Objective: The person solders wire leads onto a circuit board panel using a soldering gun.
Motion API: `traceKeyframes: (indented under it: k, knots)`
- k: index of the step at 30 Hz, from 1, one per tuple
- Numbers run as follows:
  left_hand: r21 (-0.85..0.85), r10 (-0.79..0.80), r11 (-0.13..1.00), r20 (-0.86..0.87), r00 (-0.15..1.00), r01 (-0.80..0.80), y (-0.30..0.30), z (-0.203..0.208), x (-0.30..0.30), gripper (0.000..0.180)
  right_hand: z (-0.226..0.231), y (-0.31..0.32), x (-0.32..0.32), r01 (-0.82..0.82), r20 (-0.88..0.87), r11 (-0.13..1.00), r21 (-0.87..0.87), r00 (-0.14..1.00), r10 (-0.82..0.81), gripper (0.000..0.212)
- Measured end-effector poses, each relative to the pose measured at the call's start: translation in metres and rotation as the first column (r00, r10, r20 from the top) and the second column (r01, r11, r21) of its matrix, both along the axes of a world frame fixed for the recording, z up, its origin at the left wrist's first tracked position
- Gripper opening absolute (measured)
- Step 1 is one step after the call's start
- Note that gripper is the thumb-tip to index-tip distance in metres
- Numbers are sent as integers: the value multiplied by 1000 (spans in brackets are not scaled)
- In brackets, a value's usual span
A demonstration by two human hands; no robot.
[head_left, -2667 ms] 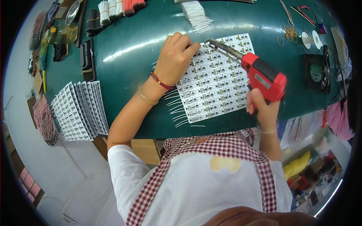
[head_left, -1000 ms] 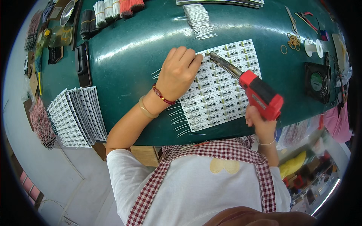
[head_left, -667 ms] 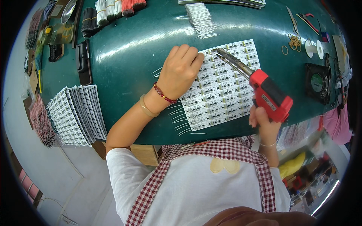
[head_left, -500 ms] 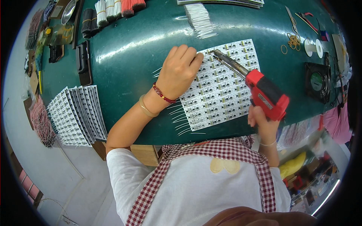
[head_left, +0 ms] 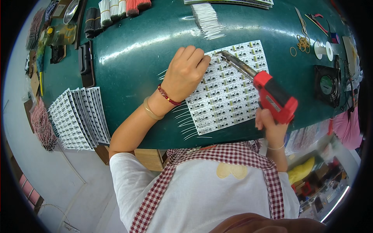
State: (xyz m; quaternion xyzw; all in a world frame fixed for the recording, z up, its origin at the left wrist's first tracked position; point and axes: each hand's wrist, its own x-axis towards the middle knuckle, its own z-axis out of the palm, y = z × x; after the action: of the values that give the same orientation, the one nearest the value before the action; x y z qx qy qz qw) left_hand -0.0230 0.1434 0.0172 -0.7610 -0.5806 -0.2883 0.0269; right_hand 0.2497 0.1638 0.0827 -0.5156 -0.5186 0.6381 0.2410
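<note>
A white sheet of small circuit boards [head_left: 237, 93] lies on the green table in front of me, slightly turned. My left hand [head_left: 186, 72] is closed at its upper left edge, fingertips pinched together; whatever they hold is hidden. Thin white wires [head_left: 186, 120] stick out along the sheet's left side, below my wrist. My right hand [head_left: 273, 128] grips a red and black soldering gun [head_left: 276, 97] from the right. Its metal tip points up and left, over the sheet's top rows, close to my left fingertips. Whether the tip touches the board I cannot tell.
More board sheets [head_left: 79, 118] stand fanned at the left table edge. A pile of white wires [head_left: 207, 21] lies beyond the sheet; black, white and red wire bundles [head_left: 112, 11] sit far left. At right are a white spool [head_left: 323, 50], rubber bands [head_left: 303, 42] and a black fan [head_left: 327, 85].
</note>
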Motion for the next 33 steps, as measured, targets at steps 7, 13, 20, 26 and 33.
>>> traceKeyframes:
  k: [7, 13, 20, 26, 33]
  knots:
    - [14, 14, 1000, -27, 1000, -14, 0, 1, -1, 14, 14, 1, 2, 21, -110, 1000, -7, 994, -22, 15]
    - [37, 12, 999, -10, 1000, -12, -5, 3, 3, 22, 9, -4, 5, 9, -72, 998, -70, 997, -14, 11]
    - [12, -12, 1000, -4, 1000, 12, -3, 5, 4, 20, -1, -6, 9, -23, -2, 998, -60, 1000, 23, 20]
    - [-27, -28, 999, -15, 999, 27, 0, 9, 4, 19, -9, -6, 12, -103, 112, 993, 53, 989, 96, 22]
    - [-49, -33, 998, -46, 998, 31, -2, 10, 3, 16, 10, -9, 8, 5, -45, 999, -40, 999, -6, 12]
